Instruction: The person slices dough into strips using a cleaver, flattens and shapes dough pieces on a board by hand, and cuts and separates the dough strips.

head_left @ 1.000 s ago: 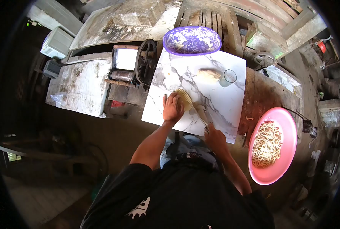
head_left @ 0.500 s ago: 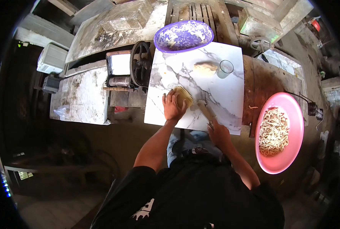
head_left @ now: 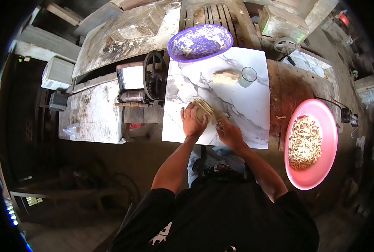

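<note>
My left hand (head_left: 194, 120) lies over a folded, layered slab of yellowish dough (head_left: 204, 108), fingers on its left side and thumb at its near edge. Parallel ridges show along the slab's far right side. My right hand (head_left: 229, 133) is wrapped round a knife (head_left: 222, 119), whose blade is foreshortened and blurred near the dough's right end; I cannot tell whether it touches. Both hands are over a white marble-patterned board (head_left: 248, 111). Farther back on it lie a pale floury lump (head_left: 226, 77) and an upright clear glass (head_left: 248, 77).
A purple basin (head_left: 200, 42) with floury residue sits at the board's far edge. To the right, a pink basin (head_left: 329, 147) holds many pale dough strips (head_left: 305, 143). A hand-cranked machine with a dark wheel (head_left: 155, 75) stands close on the left.
My right hand has moved left and slightly up, bringing the knife from right of the dough to its right end. My left hand stays on the dough.
</note>
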Demonstrator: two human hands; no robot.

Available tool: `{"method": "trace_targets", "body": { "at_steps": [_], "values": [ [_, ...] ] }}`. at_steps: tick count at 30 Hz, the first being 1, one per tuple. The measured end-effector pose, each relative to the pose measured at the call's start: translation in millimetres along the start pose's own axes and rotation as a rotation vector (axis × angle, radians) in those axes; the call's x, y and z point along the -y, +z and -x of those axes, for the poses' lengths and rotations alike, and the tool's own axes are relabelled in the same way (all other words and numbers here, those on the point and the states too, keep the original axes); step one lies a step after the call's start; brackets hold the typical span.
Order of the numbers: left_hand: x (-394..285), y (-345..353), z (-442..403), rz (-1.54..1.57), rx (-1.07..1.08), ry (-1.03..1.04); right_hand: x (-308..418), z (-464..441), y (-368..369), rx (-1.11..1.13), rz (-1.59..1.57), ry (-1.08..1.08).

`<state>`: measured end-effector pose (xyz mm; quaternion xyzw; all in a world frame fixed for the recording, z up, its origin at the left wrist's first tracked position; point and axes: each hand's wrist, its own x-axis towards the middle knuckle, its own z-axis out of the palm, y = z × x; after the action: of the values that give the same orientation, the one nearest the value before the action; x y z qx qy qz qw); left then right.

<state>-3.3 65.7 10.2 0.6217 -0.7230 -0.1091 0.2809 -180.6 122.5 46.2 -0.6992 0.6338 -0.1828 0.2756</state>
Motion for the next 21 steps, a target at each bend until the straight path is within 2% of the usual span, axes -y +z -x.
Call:
{"method": "trace_targets", "body": {
  "at_steps": [12,21],
  "values": [
    [-3,-5,1,0.047,-0.024,-0.038,9,-14,2,-0.047,-0.076,0.035],
    [1,-1,3,0.068,-0.037,-0.047,21,-22,-4,0.002,0.009,0.061]
  ]
}}
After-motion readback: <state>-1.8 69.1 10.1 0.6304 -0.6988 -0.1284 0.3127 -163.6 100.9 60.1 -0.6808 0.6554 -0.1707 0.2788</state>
